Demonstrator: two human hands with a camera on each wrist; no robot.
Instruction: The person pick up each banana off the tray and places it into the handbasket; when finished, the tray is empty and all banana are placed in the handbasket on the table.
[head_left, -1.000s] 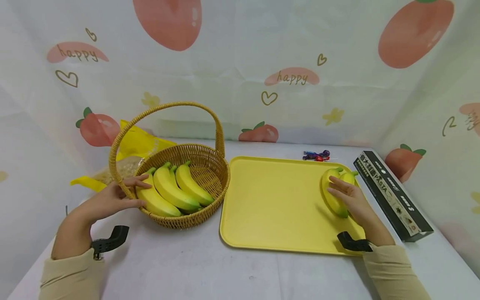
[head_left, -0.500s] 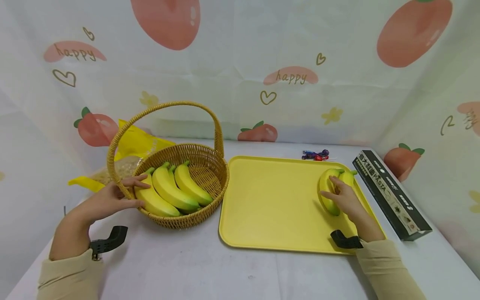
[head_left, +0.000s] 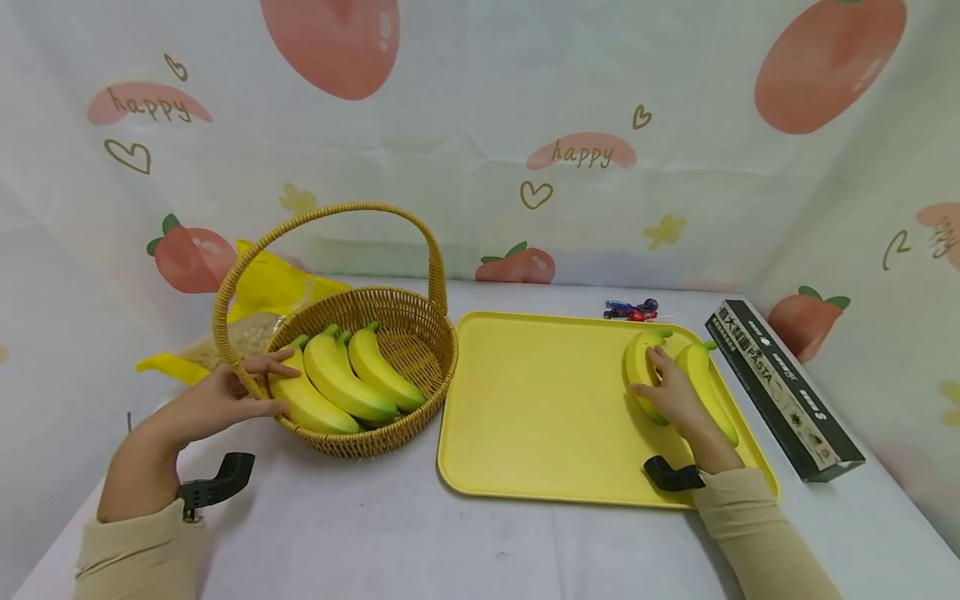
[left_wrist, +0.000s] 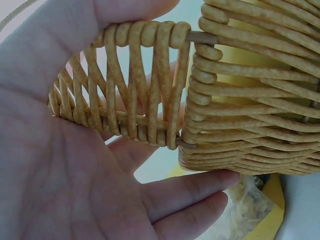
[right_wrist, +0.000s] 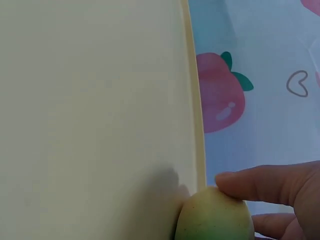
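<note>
Since a second ago, the gripped banana has moved leftward on the tray with the right hand, opening a gap to the other banana that it overlapped in that view.

From the left, a yellow bag lies behind the basket. At the basket's left rim, the left hand holds the foot of the handle between thumb and fingers; its place looks unchanged. Inside the basket, bananas lie side by side, their tips toward its front edge.

Next comes the tray. Past its back edge, near the right corner, lie wrapped candies. Near the tray's right end, thumb and fingers of the right hand pinch the gripped banana; whether it is lifted or touching the tray I cannot tell. The other banana rests along the right edge, with a black box just outside. I judge the new gap means one banana is now handled separately while the left hand steadies the basket.
</note>
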